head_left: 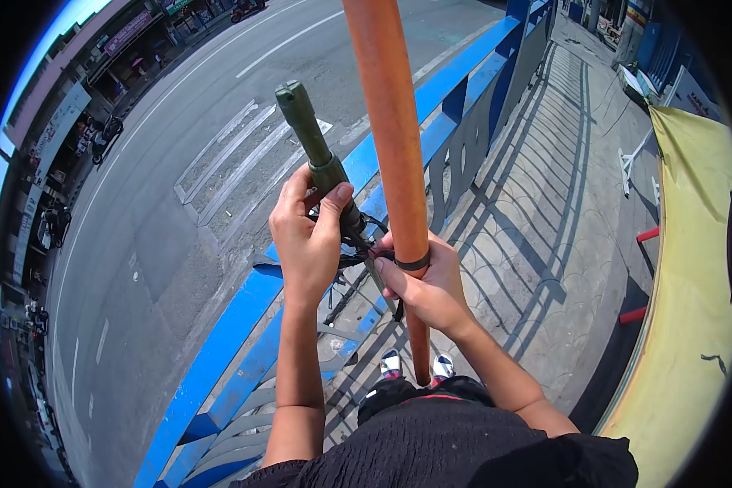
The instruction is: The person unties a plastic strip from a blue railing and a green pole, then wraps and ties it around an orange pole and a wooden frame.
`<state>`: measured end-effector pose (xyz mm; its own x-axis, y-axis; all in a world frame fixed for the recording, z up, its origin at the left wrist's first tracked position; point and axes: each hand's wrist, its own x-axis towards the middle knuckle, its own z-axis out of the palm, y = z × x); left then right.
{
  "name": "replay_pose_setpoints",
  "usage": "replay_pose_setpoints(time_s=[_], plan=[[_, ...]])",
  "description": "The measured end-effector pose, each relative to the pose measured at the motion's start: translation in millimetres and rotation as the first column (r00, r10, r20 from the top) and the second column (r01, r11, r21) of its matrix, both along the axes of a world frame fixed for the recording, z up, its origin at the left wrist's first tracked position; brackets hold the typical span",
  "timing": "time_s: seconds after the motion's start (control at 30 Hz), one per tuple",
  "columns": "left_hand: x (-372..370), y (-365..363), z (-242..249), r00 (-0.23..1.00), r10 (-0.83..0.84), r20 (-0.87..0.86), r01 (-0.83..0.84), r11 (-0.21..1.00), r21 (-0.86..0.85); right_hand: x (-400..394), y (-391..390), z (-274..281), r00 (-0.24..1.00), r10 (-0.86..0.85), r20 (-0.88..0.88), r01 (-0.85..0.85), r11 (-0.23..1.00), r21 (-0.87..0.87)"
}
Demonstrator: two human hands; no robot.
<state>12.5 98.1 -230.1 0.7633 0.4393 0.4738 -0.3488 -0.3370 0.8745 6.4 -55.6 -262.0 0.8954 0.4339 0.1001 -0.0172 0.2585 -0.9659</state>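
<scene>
Holding 1 green tube [305, 124], tilted, left of 1 orange pole [394, 138], with fingers and thumb of left hand [307, 236] clamped on its lower part. Gripping the orange pole at 1 dark band [413, 263] with right hand [431, 289], fingers partly hidden behind. Below, 2 shoes [390, 363]; at top, pole cut off; between hands, black strips [355, 241] too tangled for counting.

Left hand [311, 237] curls upright; right hand [435, 293] seemingly pinches.

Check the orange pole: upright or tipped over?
Upright: the orange pole rises from near the shoes, past the right hand, and out the top of the view.
</scene>
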Motion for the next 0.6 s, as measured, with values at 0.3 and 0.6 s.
replay_pose_setpoints(time_s=[0.3, 0.6], plan=[[20, -8, 10, 0.935, 0.330, 0.127, -0.352, 0.826, 0.440, 22, 0, 0, 0.990, -0.035, -0.137, 0.039, 0.999, 0.027], [-2, 19, 10, 0.984, -0.103, -0.145, 0.116, 0.990, 0.085, 5, -3, 0, 0.995, 0.051, -0.088, -0.051, 0.999, 0.006]])
